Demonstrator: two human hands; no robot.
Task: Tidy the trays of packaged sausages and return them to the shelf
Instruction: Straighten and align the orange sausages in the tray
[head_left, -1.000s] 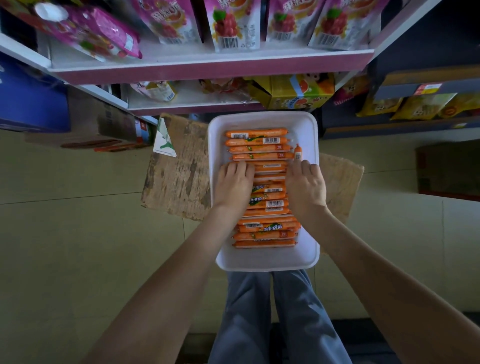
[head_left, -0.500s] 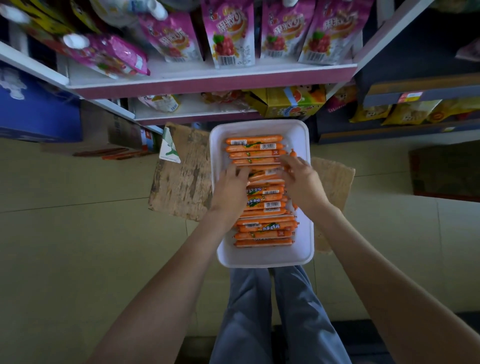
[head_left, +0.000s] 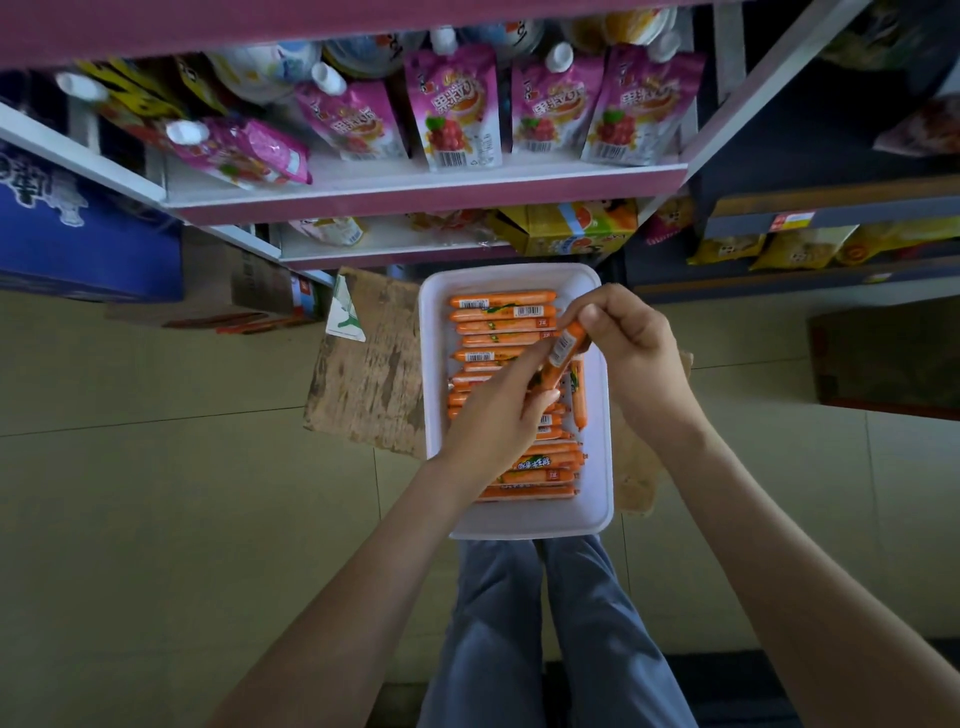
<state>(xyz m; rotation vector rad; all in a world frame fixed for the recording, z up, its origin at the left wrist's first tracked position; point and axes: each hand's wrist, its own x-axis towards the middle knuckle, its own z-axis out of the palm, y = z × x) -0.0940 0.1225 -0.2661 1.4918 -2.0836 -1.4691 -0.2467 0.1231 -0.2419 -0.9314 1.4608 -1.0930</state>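
A white tray lies on flattened cardboard on the floor, filled with a row of orange packaged sausages lying crosswise. One sausage lies lengthwise along the tray's right side. My right hand pinches the upper end of a tilted sausage lifted above the row. My left hand grips the lower end of that same sausage, its fingers curled, and hides the middle of the row.
The flattened cardboard juts out left of the tray. Pink-edged shelves stand just beyond, with pink drink pouches above and a yellow box below. A blue carton sits at left, a dark box at right. My grey trouser legs are below the tray.
Both hands rested flat on the row a second ago. They have since picked one sausage out and lifted it at a tilt. The view has tipped up toward the shelves.
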